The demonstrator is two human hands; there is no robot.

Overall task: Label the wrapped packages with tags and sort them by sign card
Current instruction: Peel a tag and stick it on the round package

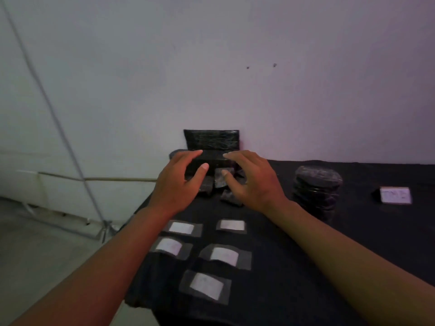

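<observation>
Black cloth covers the tabletop (294,267). On it, black film-wrapped packages (211,142) are piled against the wall; a round stack (316,191) stands right of that pile. Five white tags (207,285) lie nearer than the pile. Left hand (181,184) and right hand (254,182) hover over the pile, each grip spread, holding nothing.

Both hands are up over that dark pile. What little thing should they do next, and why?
Probably lower the left hand and right hand to take one black wrapped rectangular package from the pile. Both hands hover open and hold nothing, and the five white paper tags on grey tape strips lie unused on the black tablecloth.
</observation>
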